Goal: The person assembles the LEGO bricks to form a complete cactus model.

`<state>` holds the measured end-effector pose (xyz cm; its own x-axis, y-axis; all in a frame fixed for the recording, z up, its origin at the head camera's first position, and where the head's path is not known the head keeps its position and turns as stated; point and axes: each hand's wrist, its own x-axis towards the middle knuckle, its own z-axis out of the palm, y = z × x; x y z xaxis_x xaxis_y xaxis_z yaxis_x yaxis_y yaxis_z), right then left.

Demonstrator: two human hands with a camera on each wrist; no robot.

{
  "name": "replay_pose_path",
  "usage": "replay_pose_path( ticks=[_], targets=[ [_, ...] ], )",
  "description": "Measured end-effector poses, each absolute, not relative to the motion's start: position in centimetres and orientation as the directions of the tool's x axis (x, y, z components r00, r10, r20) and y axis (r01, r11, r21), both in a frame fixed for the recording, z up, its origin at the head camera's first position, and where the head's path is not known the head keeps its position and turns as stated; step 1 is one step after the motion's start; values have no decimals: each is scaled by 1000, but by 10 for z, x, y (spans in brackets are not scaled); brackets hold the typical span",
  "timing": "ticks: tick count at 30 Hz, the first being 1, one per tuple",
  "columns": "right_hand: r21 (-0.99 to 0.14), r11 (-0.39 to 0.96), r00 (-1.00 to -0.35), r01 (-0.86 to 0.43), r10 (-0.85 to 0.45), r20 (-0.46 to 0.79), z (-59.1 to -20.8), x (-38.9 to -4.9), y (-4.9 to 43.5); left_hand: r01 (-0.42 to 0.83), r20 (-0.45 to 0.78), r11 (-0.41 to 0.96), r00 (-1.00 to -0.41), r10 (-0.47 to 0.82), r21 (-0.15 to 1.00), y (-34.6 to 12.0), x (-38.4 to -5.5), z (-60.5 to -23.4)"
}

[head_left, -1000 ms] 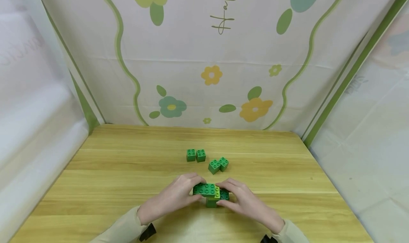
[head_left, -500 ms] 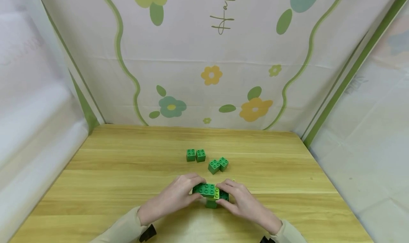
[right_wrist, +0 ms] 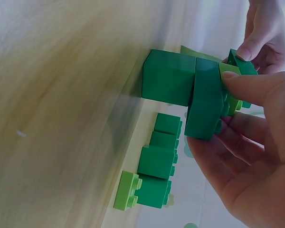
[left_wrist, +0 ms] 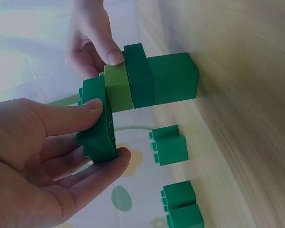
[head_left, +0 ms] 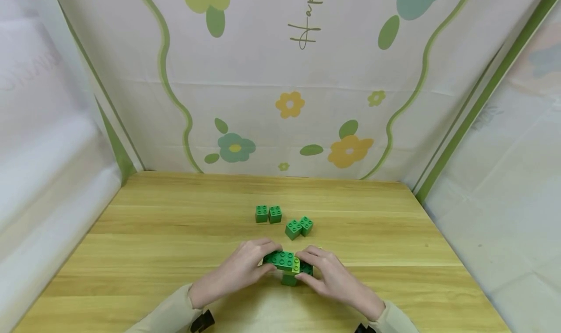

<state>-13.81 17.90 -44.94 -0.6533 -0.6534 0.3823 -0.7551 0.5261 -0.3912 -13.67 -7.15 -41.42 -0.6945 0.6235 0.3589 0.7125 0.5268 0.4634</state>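
Note:
My left hand [head_left: 251, 265] pinches a long green toy brick [left_wrist: 95, 121] between thumb and fingers. This brick sits at the top of a small stack, overhanging to the left. Under it is a light green brick [left_wrist: 118, 88], then a dark green brick [right_wrist: 203, 102] sticking out to the right, and a tall green block [right_wrist: 168, 78] at the bottom on the table. My right hand [head_left: 335, 277] grips the stack, its thumb on the light green brick and its fingers by the dark green one. Whether the top brick is pressed fully down, I cannot tell.
Beyond the stack stand two pairs of small green bricks, a left pair [head_left: 268, 214] and a right pair [head_left: 300, 228]. A loose light green brick [right_wrist: 127, 191] lies on the wooden table [head_left: 175, 216], mostly hidden behind my right hand in the head view. A patterned cloth [head_left: 263, 70] hangs behind.
Both hands keep their grips. The stack and my right hand have shifted very slightly left, and a sliver of the loose light green brick shows beyond the right hand.

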Motion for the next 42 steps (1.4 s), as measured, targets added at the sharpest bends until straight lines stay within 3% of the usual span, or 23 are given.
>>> replay_pose_path(
  ticks=[24,34,42],
  targets=[
    [-344,537,-638,-770,-650,413,-452,-139,180,659,368,510,-742,560,553,-71,-136,-423],
    [-339,550,-646,-763,-653,395,-450,-143,180,694,511,498,-720,470,520,-70,-138,-412],
    [-358,514,-625,-779,-679,386,-447,-145,176,664,417,506,-744,522,551,-69,-141,-408]
  ],
)
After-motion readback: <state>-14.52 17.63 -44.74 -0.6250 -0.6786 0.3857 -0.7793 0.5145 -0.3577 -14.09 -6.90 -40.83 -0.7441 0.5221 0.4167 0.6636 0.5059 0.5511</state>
